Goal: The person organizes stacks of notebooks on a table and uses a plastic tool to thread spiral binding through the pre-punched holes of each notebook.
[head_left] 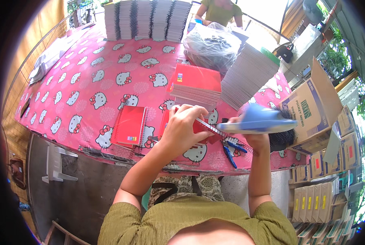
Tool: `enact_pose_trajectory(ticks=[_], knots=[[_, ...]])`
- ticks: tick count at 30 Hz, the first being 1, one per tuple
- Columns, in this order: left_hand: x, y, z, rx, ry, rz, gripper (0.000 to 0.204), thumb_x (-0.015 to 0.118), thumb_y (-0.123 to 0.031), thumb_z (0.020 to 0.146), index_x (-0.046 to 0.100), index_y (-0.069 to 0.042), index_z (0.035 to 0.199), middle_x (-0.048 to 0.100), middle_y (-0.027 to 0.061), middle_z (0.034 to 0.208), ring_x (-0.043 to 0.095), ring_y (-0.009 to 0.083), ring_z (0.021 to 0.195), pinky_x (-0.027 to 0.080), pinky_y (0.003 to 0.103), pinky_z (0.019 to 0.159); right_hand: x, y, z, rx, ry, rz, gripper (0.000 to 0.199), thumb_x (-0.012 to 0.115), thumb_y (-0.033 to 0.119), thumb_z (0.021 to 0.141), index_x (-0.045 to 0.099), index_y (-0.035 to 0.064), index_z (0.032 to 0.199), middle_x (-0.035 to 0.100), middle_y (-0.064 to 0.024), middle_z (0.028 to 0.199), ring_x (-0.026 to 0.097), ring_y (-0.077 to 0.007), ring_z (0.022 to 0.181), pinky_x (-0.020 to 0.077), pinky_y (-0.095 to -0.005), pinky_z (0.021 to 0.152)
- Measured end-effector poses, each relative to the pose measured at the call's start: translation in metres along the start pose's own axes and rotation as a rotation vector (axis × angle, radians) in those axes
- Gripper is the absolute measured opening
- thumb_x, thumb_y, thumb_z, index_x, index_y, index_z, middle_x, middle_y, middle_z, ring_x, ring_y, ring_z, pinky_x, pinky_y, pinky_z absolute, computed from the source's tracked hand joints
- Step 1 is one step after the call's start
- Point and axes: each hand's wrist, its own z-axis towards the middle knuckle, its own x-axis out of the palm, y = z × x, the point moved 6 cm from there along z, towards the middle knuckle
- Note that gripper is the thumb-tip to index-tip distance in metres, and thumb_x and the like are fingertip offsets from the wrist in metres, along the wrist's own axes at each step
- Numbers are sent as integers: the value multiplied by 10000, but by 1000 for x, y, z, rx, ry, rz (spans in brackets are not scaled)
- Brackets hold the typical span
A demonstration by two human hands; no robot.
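Note:
My left hand (186, 124) grips a small red notebook (199, 127) by its side, with its punched edge toward the right. A red spiral coil (220, 132) runs along that edge and trails off toward my right hand (256, 139). That hand is closed round a blue-and-white handheld tool (260, 121), smeared by motion, whose narrow tip points at the notebook's edge. Blue-handled pliers (230, 154) lie on the table just below the coil. To the left is a small pile of red spiral notebooks (129, 126). Beyond my left hand rises a stack of red-covered pads (197, 79).
Tall stacks of notebooks (147, 20) stand at the back of the pink patterned table (80, 77). A plastic bag (211, 44) and a leaning paper stack (247, 75) sit behind. Cardboard boxes (309, 110) crowd the right, beside dark coils (281, 139). Another person (222, 12) is across the table.

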Motion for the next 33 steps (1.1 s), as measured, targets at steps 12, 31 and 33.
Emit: enact_pose_trajectory(ticks=[12,31,33], knots=[[-8,39,-19,-322,-218,-451,562,831,-48,713,554,-58,1202,607,87,1084,587,169,1059,496,306,916,14,-1,27,50,-114,-81,279,731,18,670,614,23,923,667,-34,836,575,-82,757,486,-268,697],[1,63,-34,-426,-211,-1012,324,724,92,794,670,20,1105,661,69,1039,631,109,938,546,227,820,2,16,30,-338,-151,-763,272,728,12,695,628,10,947,663,-70,815,645,-137,800,499,-280,698],[0,62,-34,-421,-203,-1075,285,745,84,777,668,15,1042,667,78,1018,636,111,914,550,231,802,-25,9,10,-279,-503,-549,290,760,69,707,624,12,957,657,-87,819,648,-176,779,502,-305,688]])
